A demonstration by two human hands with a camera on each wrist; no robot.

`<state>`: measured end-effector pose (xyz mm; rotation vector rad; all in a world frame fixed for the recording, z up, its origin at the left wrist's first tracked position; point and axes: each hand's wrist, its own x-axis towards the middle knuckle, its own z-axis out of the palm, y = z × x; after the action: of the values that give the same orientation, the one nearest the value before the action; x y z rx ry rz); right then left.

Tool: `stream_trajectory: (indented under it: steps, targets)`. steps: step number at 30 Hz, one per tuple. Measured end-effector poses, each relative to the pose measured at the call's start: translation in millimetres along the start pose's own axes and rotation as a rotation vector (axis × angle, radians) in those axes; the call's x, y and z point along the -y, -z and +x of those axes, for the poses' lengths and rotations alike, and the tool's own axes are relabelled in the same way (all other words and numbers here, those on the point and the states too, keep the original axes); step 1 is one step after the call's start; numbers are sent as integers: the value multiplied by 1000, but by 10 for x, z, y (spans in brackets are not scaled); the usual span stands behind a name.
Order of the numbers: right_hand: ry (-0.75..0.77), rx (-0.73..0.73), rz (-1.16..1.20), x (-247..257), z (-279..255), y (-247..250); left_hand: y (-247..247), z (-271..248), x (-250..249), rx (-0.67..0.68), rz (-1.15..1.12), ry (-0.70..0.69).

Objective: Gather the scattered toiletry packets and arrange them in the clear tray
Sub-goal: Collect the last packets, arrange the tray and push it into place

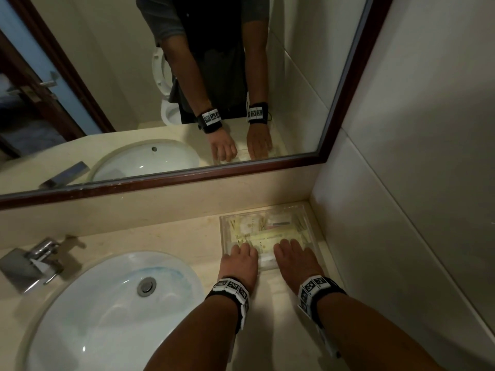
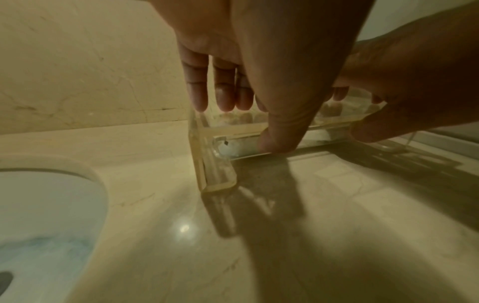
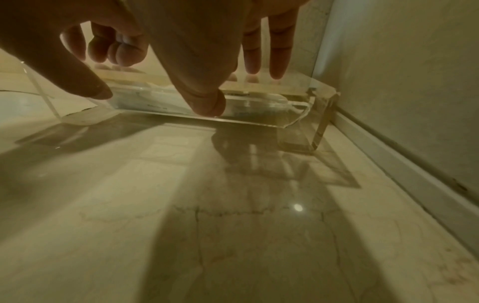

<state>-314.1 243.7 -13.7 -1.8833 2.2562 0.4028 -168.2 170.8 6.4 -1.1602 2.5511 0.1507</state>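
Note:
The clear tray [image 1: 222, 231] stands on short legs in the counter's back right corner, against the wall. Several pale toiletry packets [image 1: 267, 228] lie inside it. My left hand [image 1: 241, 251] holds the near wall at its left end: in the left wrist view the thumb presses the tray [image 2: 207, 164] from outside while the fingers of that hand [image 2: 249, 123] reach down inside. My right hand [image 1: 292, 249] holds the same wall further right. In the right wrist view its thumb sits on the tray's [image 3: 298, 114] front face and the fingers of that hand [image 3: 235, 90] reach over the rim.
A white sink [image 1: 80, 330] fills the counter's left side, with a chrome faucet [image 1: 34, 261] behind it. A framed mirror [image 1: 334, 129] hangs above the backsplash. A tiled wall [image 1: 401, 223] closes the right side. Beige marble counter [image 1: 174, 236] lies left of the tray.

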Motion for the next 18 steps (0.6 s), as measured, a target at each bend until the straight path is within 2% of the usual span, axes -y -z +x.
stream_trajectory:
  steps: [18]
  targets:
    - [16, 91, -12, 0, 16, -11, -4, 62, -19, 36, 49, 12]
